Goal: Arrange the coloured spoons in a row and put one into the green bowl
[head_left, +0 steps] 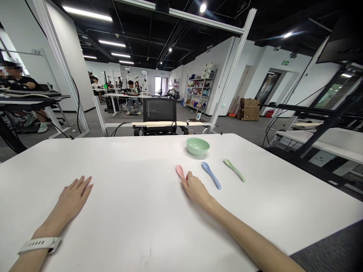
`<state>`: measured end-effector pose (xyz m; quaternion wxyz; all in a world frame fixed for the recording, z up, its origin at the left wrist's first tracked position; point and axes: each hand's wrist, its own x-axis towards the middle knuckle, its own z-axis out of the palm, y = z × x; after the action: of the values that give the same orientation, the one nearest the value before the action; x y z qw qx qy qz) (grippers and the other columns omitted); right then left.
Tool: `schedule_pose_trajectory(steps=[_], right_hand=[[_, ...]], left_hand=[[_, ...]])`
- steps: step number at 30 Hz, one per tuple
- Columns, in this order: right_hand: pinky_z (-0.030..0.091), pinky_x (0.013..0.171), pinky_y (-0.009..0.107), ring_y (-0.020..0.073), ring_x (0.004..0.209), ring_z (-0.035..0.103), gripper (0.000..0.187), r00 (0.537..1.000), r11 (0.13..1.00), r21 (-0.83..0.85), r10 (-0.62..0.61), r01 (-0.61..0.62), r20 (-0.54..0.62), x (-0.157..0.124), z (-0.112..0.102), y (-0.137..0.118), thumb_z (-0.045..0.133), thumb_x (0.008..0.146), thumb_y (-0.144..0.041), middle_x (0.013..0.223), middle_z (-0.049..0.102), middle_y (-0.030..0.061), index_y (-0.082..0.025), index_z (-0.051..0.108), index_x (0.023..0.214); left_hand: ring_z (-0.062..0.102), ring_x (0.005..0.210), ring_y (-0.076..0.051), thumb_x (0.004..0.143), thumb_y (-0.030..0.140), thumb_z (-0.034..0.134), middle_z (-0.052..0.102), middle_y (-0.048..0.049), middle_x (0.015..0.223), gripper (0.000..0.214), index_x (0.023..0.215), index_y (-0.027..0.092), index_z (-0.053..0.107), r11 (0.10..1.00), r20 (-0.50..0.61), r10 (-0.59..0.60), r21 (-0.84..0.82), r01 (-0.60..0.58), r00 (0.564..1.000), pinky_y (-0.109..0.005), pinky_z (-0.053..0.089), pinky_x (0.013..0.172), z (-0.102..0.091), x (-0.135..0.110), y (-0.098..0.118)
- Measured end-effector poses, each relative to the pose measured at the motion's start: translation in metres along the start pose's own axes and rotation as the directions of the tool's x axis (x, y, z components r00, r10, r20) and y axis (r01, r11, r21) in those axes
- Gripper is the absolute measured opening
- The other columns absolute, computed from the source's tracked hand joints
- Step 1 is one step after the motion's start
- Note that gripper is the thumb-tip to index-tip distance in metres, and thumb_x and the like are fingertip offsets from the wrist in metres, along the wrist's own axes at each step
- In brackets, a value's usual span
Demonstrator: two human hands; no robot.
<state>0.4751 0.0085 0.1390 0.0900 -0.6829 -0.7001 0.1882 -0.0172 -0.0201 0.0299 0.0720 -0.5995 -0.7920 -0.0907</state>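
Glossy pale-green round bowl (197,147) on smooth white worktop (127,219). Nr side of bowl: R hand (198,192), fingers at pink round-ended spoon (179,170), handle mostly hidden, grip unclear. Slim blue spoon (211,176) nr side of bowl, slightly R; slim light-green spoon (234,170) further R of bowl. Well L of bowl: L hand (73,197), palm down, w/ whitish strap (39,244) on wrist. Black mesh-backed chair (159,108) beyond bowl.

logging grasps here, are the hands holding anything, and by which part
The right hand is at the pink spoon, hiding its handle; a grip there cannot be confirmed. The left hand holds nothing.
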Motion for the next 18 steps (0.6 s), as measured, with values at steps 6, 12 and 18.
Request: schedule_pose_trajectory(steps=[6,12,18], right_hand=[[0.043,0.075,0.032,0.0282,0.093,0.074,0.041,0.999,0.997,0.071,0.027,-0.023,-0.044,0.003,-0.01,0.005,0.031,0.115,-0.049,0.095,0.077,0.0142,-0.018,0.057,0.113],[0.043,0.076,0.033,0.0288,0.094,0.074,0.041,0.991,0.998,0.066,0.019,-0.011,-0.129,0.017,-0.012,0.02,0.036,0.113,-0.046,0.098,0.077,0.0158,-0.014,0.059,0.122],[0.05,0.09,0.037,0.0297,0.099,0.073,0.039,0.943,0.997,-0.012,-0.07,0.07,-0.324,0.058,-0.039,0.07,0.035,0.11,-0.035,0.105,0.077,0.0182,-0.012,0.061,0.128]], left_hand=[[0.047,0.159,-0.04,0.103,0.048,0.018,0.053,-0.0204,0.169,0.078,0.159,0.008,0.055,1.0,-0.015,-0.009,-0.027,0.009,1.0,-0.057,0.04,0.126,-0.001,0.0,0.001],[0.049,0.158,-0.04,0.102,0.046,0.024,0.055,-0.0215,0.167,0.075,0.158,0.009,0.057,0.999,-0.033,-0.011,-0.044,0.009,0.999,-0.057,0.041,0.125,0.002,0.002,0.0],[0.049,0.158,-0.036,0.102,0.047,0.024,0.056,-0.0188,0.167,0.074,0.158,0.011,0.057,1.0,-0.009,0.006,-0.01,-0.006,1.0,-0.054,0.04,0.127,-0.013,-0.004,0.008]])
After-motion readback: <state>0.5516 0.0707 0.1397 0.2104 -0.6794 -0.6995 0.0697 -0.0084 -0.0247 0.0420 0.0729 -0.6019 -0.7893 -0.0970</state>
